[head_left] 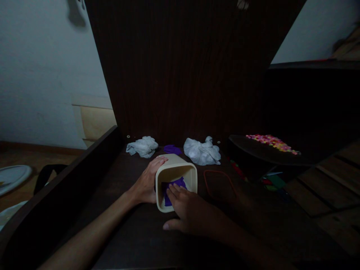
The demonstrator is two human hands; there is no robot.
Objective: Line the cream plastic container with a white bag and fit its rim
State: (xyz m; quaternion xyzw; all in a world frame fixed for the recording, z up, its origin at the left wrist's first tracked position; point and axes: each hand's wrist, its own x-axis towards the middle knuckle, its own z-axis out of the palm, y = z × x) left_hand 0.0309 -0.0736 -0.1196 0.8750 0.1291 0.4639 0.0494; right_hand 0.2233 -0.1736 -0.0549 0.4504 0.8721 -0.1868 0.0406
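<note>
A cream plastic container [176, 160] lies tilted on the dark wooden surface, its square mouth facing me. My left hand [147, 182] is wrapped around its left side. Into the mouth reaches my right hand [187, 208], its fingers stretched out flat on a purple crumpled sheet [168, 200] against the inside wall; whether this is paper or cloth I cannot tell. The thumb stays outside, below the rim. Behind the container lies another purple piece [172, 149].
Two whitish bundles, one on the left [143, 146] and a knotted one on the right [201, 151], lie by the tall dark panel [182, 75]. An orange-red square ring [206, 183] is right of the container. Pink and yellow bits [272, 143] cover a dark ledge. A raised board [70, 176] borders the left.
</note>
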